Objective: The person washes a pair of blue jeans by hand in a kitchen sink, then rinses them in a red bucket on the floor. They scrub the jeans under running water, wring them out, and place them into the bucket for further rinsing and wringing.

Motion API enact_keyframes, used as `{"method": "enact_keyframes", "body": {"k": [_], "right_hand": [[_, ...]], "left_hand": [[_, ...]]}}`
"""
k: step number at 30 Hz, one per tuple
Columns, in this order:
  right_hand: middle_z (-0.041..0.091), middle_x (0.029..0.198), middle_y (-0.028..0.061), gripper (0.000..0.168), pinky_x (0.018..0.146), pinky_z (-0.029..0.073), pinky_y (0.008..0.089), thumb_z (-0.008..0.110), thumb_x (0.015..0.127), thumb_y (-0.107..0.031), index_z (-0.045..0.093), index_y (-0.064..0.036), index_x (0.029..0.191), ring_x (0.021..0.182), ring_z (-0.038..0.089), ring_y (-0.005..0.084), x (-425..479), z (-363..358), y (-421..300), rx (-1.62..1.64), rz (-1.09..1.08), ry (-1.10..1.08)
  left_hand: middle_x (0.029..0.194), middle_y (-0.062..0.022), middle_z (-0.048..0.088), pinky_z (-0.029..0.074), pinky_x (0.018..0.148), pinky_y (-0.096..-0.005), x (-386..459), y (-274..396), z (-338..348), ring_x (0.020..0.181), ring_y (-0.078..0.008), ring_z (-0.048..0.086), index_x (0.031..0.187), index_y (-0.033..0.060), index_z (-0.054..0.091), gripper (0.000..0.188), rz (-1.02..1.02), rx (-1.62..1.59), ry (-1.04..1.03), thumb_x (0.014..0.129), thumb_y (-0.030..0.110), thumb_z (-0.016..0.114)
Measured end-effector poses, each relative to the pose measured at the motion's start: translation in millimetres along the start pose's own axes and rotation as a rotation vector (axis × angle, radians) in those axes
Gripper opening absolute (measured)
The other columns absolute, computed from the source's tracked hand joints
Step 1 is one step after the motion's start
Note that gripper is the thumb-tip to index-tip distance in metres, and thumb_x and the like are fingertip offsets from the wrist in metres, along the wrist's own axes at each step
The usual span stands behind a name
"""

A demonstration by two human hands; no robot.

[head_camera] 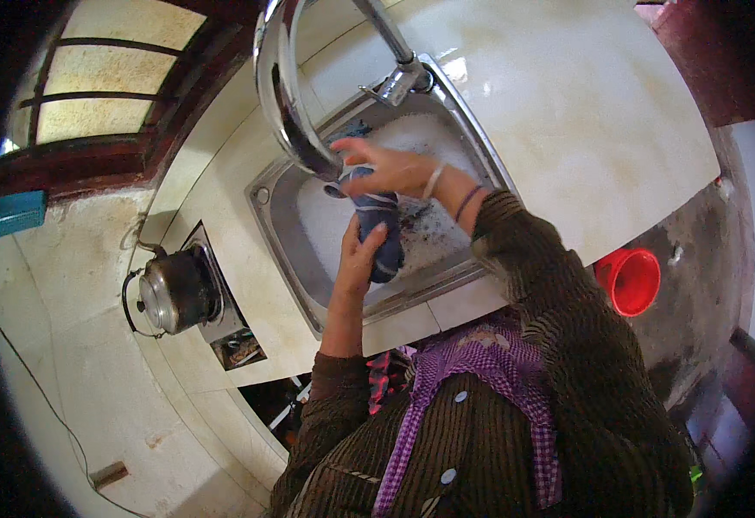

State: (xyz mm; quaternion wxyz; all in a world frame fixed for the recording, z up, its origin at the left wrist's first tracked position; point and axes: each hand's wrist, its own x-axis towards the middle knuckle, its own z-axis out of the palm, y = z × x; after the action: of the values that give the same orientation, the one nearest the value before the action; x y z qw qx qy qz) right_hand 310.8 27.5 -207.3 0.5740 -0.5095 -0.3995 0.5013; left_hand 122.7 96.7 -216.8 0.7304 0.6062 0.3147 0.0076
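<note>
Over a stainless steel sink (293,278), my left hand (359,256) grips a dark blue bundle of cloth with pale bands (381,226), perhaps a shoe or rolled fabric; I cannot tell which. My right hand (387,169) lies at the bundle's upper end, its thumb and fingers apart around it, just beside the mouth of the curved chrome faucet (280,97). Whitish, sudsy water (325,239) with dark specks stands in the sink. Another dark cloth piece (350,129) lies at the sink's far edge, partly behind the faucet.
A metal kettle (173,294) rests at a stove opening on the left. The tiled counter (598,129) extends right of the sink. A red bucket (629,281) is on the floor at the right. A teal basket (18,213) is by the barred window (102,84).
</note>
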Motion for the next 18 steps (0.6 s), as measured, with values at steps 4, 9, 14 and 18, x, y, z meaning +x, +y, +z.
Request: {"method": "enact_keyframes", "body": {"k": [4, 9, 14, 18], "right_hand": [[0.034, 0.14, 0.0185, 0.079, 0.099, 0.035, 0.0533, 0.031, 0.081, -0.071, 0.026, -0.02, 0.141, 0.127, 0.037, 0.0378, -4.8, 2.3, 10.3, 0.744, -0.004, 0.048], [0.027, 0.144, 0.0213, 0.081, 0.093, 0.035, 0.0644, 0.033, 0.076, -0.075, 0.033, -0.024, 0.139, 0.127, 0.029, 0.0496, -1.1, 39.6, -9.8, 1.573, -0.146, -0.378], [0.042, 0.125, 0.0209, 0.056, 0.087, 0.044, 0.0544, 0.05, 0.079, -0.052, 0.047, -0.014, 0.12, 0.111, 0.045, 0.0407, -27.5, 32.2, -39.8, 1.147, -0.353, -0.292], [0.061, 0.085, 0.0096, 0.022, 0.075, 0.052, 0.035, 0.064, 0.081, -0.011, 0.053, -0.003, 0.099, 0.079, 0.061, 0.0196, -37.1, 28.7, -63.6, 0.576, -0.165, -0.05]], "left_hand": [[0.086, -0.0144, 0.056, 0.046, 0.053, -0.0332, -26.6, 23.2, 19.6, 0.065, -0.0261, 0.057, 0.122, 0.0014, 0.04, 0.063, -0.094, -0.76, -0.363, 0.082, 0.048, 0.055], [0.077, -0.0125, 0.05, 0.04, 0.047, -0.0319, -27.6, 31.9, 65.5, 0.057, -0.0233, 0.053, 0.125, -0.0013, 0.035, 0.071, 0.038, -1.213, -0.858, 0.083, 0.055, 0.048], [0.079, -0.0116, 0.051, 0.036, 0.048, -0.033, -28.0, 31.7, 80.2, 0.058, -0.0225, 0.052, 0.127, -0.0013, 0.034, 0.065, 0.187, -1.49, -0.78, 0.086, 0.047, 0.049], [0.085, -0.0109, 0.05, 0.035, 0.051, -0.0302, -38.2, 24.3, 78.1, 0.059, -0.0215, 0.048, 0.129, 0.0024, 0.033, 0.075, 0.182, -1.419, -0.622, 0.082, 0.057, 0.053]]}}
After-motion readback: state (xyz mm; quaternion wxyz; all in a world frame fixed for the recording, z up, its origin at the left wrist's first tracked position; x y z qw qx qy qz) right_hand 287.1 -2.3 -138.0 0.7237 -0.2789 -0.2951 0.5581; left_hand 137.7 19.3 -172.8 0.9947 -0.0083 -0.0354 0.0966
